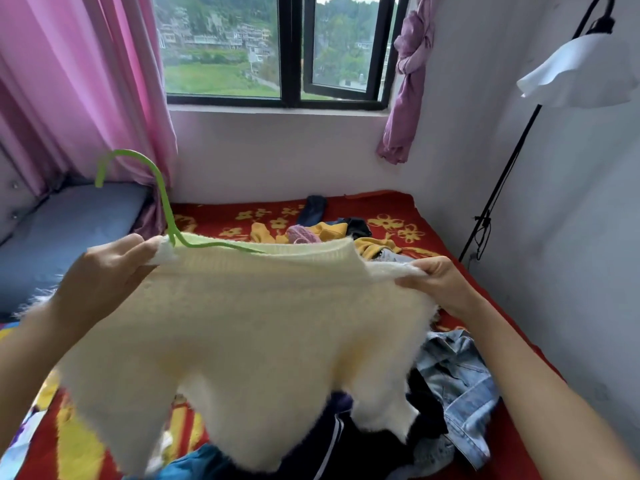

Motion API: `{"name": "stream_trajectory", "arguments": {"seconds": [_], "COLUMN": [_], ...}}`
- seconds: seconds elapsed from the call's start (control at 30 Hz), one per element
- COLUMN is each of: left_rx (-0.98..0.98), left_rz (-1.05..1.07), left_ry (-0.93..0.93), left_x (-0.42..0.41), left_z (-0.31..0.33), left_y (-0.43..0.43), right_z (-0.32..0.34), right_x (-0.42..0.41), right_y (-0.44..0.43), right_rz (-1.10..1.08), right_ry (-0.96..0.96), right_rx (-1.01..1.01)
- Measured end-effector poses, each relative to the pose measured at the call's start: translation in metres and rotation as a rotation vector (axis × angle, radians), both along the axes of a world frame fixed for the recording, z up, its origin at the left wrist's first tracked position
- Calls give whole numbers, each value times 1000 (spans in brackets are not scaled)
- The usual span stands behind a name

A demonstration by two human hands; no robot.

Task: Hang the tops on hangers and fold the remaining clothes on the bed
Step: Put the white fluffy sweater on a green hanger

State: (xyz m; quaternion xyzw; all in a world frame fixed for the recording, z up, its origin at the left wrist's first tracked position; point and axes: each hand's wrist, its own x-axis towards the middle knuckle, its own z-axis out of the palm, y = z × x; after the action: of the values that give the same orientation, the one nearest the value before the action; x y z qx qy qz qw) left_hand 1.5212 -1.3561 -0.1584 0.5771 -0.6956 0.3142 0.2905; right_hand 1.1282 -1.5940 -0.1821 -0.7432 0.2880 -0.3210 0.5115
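Both arms reach forward over the bed point(408, 216), the left hand point(104, 275) and right hand point(440, 285) each pinching a shoulder of the cream sweater point(242, 334) between curled fingers, with the green hanger point(162, 199) poking from its neck.

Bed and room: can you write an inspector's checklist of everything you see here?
Surface: bed with a red flowered blanket, partly covered in clothes.
Job's things: cream sweater held up over the bed; green hanger with one arm tucked into its neck, hook up.
Clutter: denim jacket, yellow garment and dark clothes lying unfolded.
Hands: left hand pinches one sweater shoulder by the hanger; right hand pinches the other.
Cables: black cord hanging along the floor lamp pole.
Surroundings: window, pink curtain, white walls.
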Motion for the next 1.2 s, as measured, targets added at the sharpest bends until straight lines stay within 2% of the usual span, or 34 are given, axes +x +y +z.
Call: {"name": "stream_trajectory", "arguments": {"seconds": [0.1,0.27,0.4,0.5,0.53,0.6,0.63,0.67,0.8,0.93,1.0,1.2], "left_rx": [20,30,53,33,47,96,118,133,218,219,191,113], "left_rz": [27,-33,-128,-127,-105,-64,-59,-61,-89,-92,-81,-5], "left_ry": [-18,82,275,430,479,533,546,543,549,653,693,767], "left_x": [-3,-40,-62,-74,-77,-86,-91,-92,-81,-73,-78,-90], "left_z": [-2,1,5,12,13,13,15,16,25,7,1,18], "left_y": [0,-25,-37,-39,-41,-45,-47,-46,-26,1,-1,15], "right_z": [7,16,25,33,35,36,37,38,57,73,71,76], "right_x": [0,25,33,33,37,54,64,71,72,78,96,140], "right_y": [1,18,21,26,30,41,45,47,32,30,38,76], "right_rz": [-30,-34,-42,84,98,18,-14,-21,84,144,142,64], "right_ry": [3,12,172,345,400,546,533,470,219,85,69,175], "right_rx": [-55,-138,-279,-288,-338,-655,-796,-817,-480,-471,-544,-772]}}
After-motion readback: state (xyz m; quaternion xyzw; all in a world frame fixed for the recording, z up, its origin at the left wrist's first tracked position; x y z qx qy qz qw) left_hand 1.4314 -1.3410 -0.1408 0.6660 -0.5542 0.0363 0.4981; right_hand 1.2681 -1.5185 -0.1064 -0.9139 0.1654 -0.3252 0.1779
